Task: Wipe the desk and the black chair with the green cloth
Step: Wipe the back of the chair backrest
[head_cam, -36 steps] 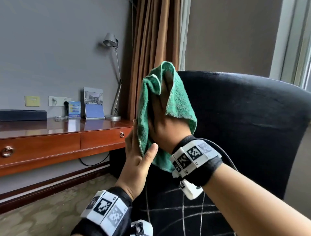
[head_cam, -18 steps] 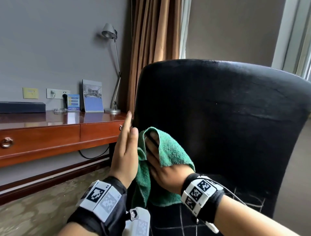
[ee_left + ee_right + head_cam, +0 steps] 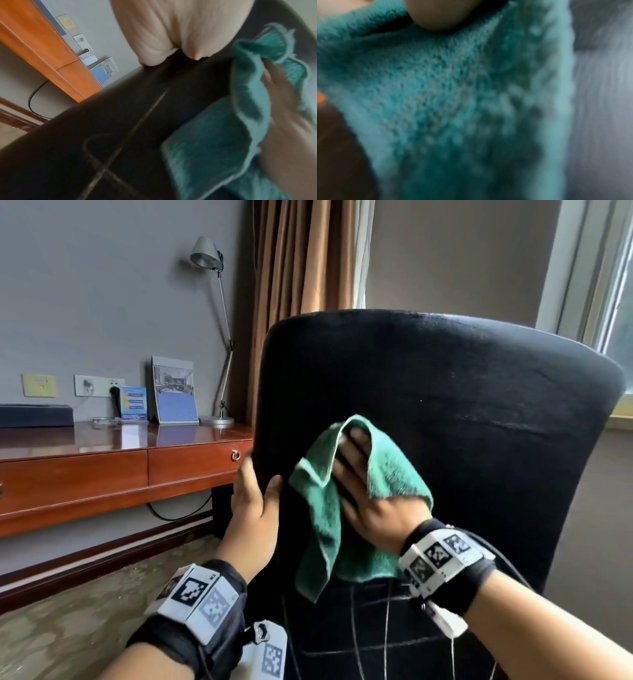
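- The right hand (image 3: 376, 508) lies open and flat, fingers (image 3: 354, 453) stretched upward, pressing the green cloth (image 3: 394, 474) against the near face of the black chair (image 3: 462, 422) backrest.
- The cloth is folded over the fingertips and drapes across the far side of the hand. Its loose end hangs down past the wrist toward the stitched cushion below.
- From the right wrist, the cloth (image 3: 445, 94) fills nearly the whole picture as a blur of pile, with a fingertip at the top edge.
- The left hand (image 3: 253, 501) is closed round the backrest's left edge, with the thumb (image 3: 274, 484) on the near face and the fingers wrapped behind it.
- From the left wrist, that hand (image 3: 180, 27) sits on the dark chair (image 3: 102, 128), with the cloth (image 3: 214, 142) just beside it.
- Both wrists wear black bands carrying white blocks with square printed markers.
- The cloth sits in the lower left part of the backrest, just beside the gripping hand but not touching it.
- To the left of the chair, a polished wooden desk (image 3: 102, 440) with ring-pull drawers stands against a grey wall.
- On the desk are a metal lamp (image 3: 219, 337), a standing calendar (image 3: 174, 392), a small blue card and a black box (image 3: 34, 416).
- Tan curtains (image 3: 301, 258) hang behind the chair.
- A window (image 3: 616, 285) shows at the right edge.
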`<state>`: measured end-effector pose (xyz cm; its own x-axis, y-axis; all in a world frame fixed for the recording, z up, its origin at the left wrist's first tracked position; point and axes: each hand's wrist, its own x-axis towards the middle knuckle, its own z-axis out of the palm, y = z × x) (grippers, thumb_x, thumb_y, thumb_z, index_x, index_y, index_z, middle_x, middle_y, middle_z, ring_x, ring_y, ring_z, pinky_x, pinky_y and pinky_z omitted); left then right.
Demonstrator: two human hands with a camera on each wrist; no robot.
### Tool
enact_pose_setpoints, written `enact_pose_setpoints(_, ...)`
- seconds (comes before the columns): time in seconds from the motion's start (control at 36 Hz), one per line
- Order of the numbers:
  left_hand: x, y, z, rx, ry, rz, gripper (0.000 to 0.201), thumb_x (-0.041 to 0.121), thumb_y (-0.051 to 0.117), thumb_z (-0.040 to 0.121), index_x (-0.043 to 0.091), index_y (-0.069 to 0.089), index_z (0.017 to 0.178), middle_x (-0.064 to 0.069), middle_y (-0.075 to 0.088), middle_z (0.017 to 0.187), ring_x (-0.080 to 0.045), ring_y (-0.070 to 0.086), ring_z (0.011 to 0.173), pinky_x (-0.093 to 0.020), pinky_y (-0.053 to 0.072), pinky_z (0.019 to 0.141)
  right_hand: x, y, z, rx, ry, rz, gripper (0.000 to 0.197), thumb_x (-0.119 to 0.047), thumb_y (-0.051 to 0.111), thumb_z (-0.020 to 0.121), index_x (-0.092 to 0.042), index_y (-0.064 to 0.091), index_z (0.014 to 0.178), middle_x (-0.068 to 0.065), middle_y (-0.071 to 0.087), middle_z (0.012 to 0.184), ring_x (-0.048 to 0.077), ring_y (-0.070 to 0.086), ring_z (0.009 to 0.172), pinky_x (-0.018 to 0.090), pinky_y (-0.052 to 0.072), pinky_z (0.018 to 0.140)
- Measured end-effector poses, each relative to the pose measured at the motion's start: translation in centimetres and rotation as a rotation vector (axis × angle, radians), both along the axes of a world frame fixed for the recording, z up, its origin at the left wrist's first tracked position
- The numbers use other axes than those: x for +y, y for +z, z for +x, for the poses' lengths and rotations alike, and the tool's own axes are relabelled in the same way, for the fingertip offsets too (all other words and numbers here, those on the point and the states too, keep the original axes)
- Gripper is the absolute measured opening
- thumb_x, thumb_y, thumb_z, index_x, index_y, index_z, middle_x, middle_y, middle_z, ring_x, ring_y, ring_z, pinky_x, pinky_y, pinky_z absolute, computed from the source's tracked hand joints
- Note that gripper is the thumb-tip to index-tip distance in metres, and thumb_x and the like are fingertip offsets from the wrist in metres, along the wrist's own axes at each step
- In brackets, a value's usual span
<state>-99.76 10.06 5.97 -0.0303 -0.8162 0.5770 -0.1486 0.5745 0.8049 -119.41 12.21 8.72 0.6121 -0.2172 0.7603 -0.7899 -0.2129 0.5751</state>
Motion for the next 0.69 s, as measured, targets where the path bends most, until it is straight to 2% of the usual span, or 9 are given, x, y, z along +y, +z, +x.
enact_pose_setpoints(0.08, 0.1, 0.1, -0.1, -0.035, 0.011, 0.052, 0.064, 0.036, 0.032, 0.099, 0.029, -0.006, 0.15, 0.009, 0.005, 0.157, -0.003, 0.005, 0.14, -0.018, 0.005, 0.108, 0.3, 3.0, -0.9, -0.047, -0.021, -0.071, 0.054, -0.029, 0.047, 0.096, -0.002, 0.038, 0.142, 0.019, 0.026, 0.15, 0.037, 0.02, 0.142, 0.047, 0.015, 0.118)
enact_pose_setpoints(0.25, 0.5, 0.0, 0.0, -0.061, 0.015, 0.063, 0.068, 0.042, 0.029, 0.097, 0.027, -0.009, 0.15, 0.006, -0.004, 0.159, -0.008, -0.002, 0.145, -0.021, 0.003, 0.109, 1.2, 7.0, -3.2, -0.304, -0.058, -0.218, 0.053, -0.03, 0.043, 0.097, -0.001, 0.039, 0.141, 0.025, 0.026, 0.151, 0.038, 0.016, 0.142, 0.044, 0.007, 0.119)
enact_pose_setpoints(0.33, 0.6, 0.0, 0.0, -0.058, -0.008, 0.066, 0.071, 0.048, 0.028, 0.093, 0.029, -0.009, 0.15, 0.008, -0.002, 0.159, -0.008, 0.0, 0.145, -0.022, 0.004, 0.11, 0.8, 6.4, -4.0, -0.472, -0.141, -0.22, 0.059, -0.037, 0.04, 0.096, -0.003, 0.03, 0.143, 0.028, 0.022, 0.151, 0.038, 0.011, 0.141, 0.043, 0.005, 0.118)
enact_pose_setpoints(0.39, 0.6, 0.0, 0.0, -0.055, -0.018, 0.061, 0.073, 0.052, 0.028, 0.091, 0.031, -0.01, 0.15, 0.009, -0.004, 0.159, -0.006, -0.001, 0.144, -0.023, 0.005, 0.112, 0.2, 5.1, -4.3, -0.544, -0.185, -0.173, 0.065, -0.04, 0.042, 0.093, -0.002, 0.027, 0.144, 0.032, 0.024, 0.148, 0.041, 0.015, 0.14, 0.045, 0.008, 0.117)
enact_pose_setpoints(0.47, 0.7, -0.1, 0.0, -0.056, -0.039, 0.082, 0.068, 0.047, 0.028, 0.096, 0.033, -0.013, 0.149, 0.012, -0.009, 0.158, -0.002, -0.005, 0.143, -0.022, 0.002, 0.111, -0.5, 3.2, -4.5, -0.747, -0.101, -0.096, 0.069, -0.036, 0.048, 0.092, 0.004, 0.026, 0.143, 0.032, 0.027, 0.147, 0.037, 0.018, 0.139, 0.043, 0.008, 0.119)
enact_pose_setpoints(0.53, 0.8, 0.0, 0.1, -0.039, -0.064, 0.114, 0.067, 0.047, 0.028, 0.097, 0.035, -0.013, 0.149, 0.013, -0.01, 0.158, -0.003, -0.007, 0.144, -0.027, 0.001, 0.114, -0.2, 2.3, -3.8, -0.773, -0.083, -0.12, 0.077, -0.024, 0.061, 0.089, 0.009, 0.019, 0.145, 0.03, 0.017, 0.152, 0.031, 0.008, 0.139, 0.033, 0.001, 0.118)
enact_pose_setpoints(0.58, 1.0, 0.1, 0.2, -0.008, -0.091, 0.151, 0.066, 0.048, 0.028, 0.098, 0.036, -0.013, 0.149, 0.014, -0.011, 0.158, -0.005, -0.009, 0.144, -0.032, -0.001, 0.117, 0.5, 1.5, -2.3, -0.696, -0.012, -0.146, 0.076, -0.039, 0.046, 0.096, -0.002, 0.002, 0.145, 0.023, 0.006, 0.15, 0.033, 0.006, 0.136, 0.032, 0.003, 0.114)
enact_pose_setpoints(0.64, 1.3, 0.3, 0.2, -0.011, -0.108, 0.163, 0.07, 0.055, 0.027, 0.095, 0.035, -0.014, 0.148, 0.015, -0.014, 0.157, -0.005, -0.014, 0.143, -0.036, -0.003, 0.119, 0.9, 0.5, -0.7, -0.615, 0.04, -0.101, 0.062, -0.054, 0.024, 0.098, -0.019, -0.002, 0.142, 0.016, 0.002, 0.145, 0.037, 0.005, 0.133, 0.038, 0.007, 0.113)
enact_pose_setpoints(0.69, 1.6, 0.3, 0.2, -0.021, -0.119, 0.147, 0.08, 0.067, 0.026, 0.09, 0.033, -0.015, 0.148, 0.017, -0.016, 0.156, -0.001, -0.016, 0.142, -0.034, -0.004, 0.118, 0.7, -0.8, 0.1, -0.567, -0.077, 0.054, 0.068, -0.053, 0.027, 0.093, -0.02, 0.001, 0.146, 0.01, -0.003, 0.151, 0.035, -0.005, 0.14, 0.059, 0.013, 0.113)
